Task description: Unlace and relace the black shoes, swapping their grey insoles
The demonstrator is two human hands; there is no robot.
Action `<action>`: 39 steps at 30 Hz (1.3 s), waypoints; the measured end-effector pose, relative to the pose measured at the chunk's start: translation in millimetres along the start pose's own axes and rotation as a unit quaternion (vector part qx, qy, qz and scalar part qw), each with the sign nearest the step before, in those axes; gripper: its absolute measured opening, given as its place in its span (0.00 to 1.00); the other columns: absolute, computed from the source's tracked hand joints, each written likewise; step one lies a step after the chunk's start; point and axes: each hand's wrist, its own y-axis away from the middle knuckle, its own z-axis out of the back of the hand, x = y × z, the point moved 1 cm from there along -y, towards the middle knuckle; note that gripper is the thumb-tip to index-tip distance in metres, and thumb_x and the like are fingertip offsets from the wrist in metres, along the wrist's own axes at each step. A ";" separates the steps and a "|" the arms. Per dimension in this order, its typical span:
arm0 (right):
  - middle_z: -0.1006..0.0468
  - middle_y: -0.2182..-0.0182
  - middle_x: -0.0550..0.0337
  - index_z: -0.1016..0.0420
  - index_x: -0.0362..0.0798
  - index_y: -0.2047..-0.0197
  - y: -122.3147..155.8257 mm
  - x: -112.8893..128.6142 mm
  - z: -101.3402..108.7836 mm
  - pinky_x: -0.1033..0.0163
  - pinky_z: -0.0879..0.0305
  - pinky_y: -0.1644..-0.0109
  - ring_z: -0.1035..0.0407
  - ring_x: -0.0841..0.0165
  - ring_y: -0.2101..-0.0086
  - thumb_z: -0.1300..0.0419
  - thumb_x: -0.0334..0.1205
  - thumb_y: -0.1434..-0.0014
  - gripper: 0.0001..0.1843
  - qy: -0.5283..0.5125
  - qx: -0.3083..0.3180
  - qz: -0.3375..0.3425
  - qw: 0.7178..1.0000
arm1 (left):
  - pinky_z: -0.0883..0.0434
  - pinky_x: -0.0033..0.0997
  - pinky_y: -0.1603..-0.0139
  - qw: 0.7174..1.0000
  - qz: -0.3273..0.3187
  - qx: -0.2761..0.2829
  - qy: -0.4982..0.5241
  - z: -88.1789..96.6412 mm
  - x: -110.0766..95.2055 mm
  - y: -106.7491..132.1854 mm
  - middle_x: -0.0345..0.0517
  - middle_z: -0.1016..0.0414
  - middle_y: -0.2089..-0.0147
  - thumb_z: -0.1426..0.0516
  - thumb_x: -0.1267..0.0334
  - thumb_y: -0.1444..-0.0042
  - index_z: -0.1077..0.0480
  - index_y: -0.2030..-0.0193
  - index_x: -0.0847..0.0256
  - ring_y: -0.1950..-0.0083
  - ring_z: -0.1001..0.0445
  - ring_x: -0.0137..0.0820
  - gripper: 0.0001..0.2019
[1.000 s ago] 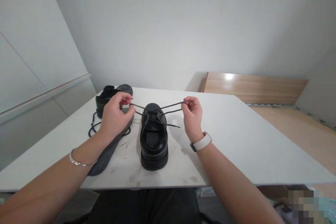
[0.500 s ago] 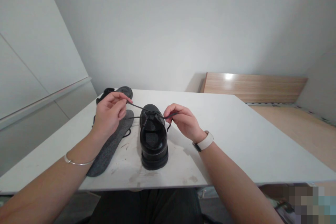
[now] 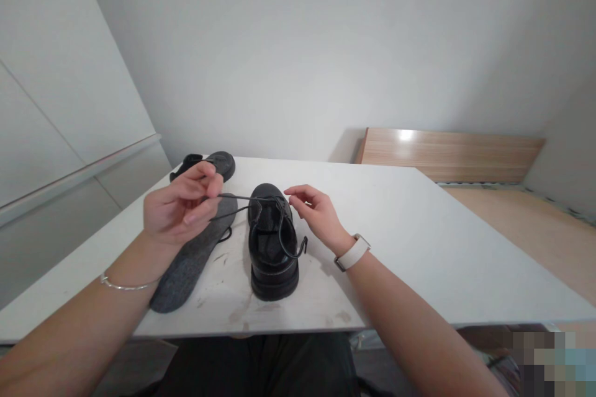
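Note:
A black shoe (image 3: 274, 273) stands on the white table with its heel toward me and its toe pointing away. My left hand (image 3: 184, 205) is closed on a black shoelace (image 3: 239, 198), pulled out to the left from the shoe's eyelets; a second strand also runs to that hand. My right hand (image 3: 319, 214) is just right of the shoe's front, thumb and forefinger a little apart, holding nothing I can see. The other lace end (image 3: 291, 254) droops over the shoe's right side. Under my left hand lies a dark grey insole (image 3: 181, 279).
Another black shoe (image 3: 222, 164) lies at the table's far left, partly behind my left hand. A small loop of cord (image 3: 226, 236) sticks out beside the insole. The white table (image 3: 410, 248) has brown smudges near its front edge. A wooden headboard (image 3: 447, 152) stands beyond, at right.
My right hand has let go of its lace end, which now hangs over the shoe's right side. My left hand has moved left and slightly down with its lace.

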 end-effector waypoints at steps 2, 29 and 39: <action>0.25 0.65 0.59 0.22 0.48 0.55 -0.5 -9.5 -4.0 0.64 0.37 0.65 0.35 0.71 0.69 0.37 0.46 0.41 0.14 0.047 0.010 -0.003 0.999 | 0.51 0.12 0.97 0.996 -0.052 -0.062 -0.024 0.1 -1.8 -3.7 0.46 0.25 0.68 0.49 0.82 0.55 0.24 0.59 0.67 0.85 0.37 0.20 0.19; 0.27 0.59 0.57 0.22 0.50 0.50 -4.4 -12.1 -15.4 0.63 0.35 0.58 0.32 0.70 0.62 0.42 0.42 0.34 0.13 0.126 -0.009 0.039 0.991 | 0.25 0.32 0.64 0.772 -0.128 -0.048 -0.621 -8.0 32.2 -4.6 0.50 0.26 0.57 0.44 0.69 0.42 0.23 0.53 0.58 0.62 0.25 0.33 0.13; 0.25 0.66 0.59 0.18 0.48 0.64 -19.9 -7.4 -14.6 0.62 0.36 0.57 0.33 0.70 0.63 0.37 0.39 0.38 0.06 0.157 0.023 0.022 0.987 | 0.26 0.35 0.57 0.763 -0.026 -0.093 -0.639 9.5 49.8 -15.3 0.52 0.24 0.56 0.44 0.49 0.38 0.20 0.59 0.58 0.54 0.25 0.39 0.16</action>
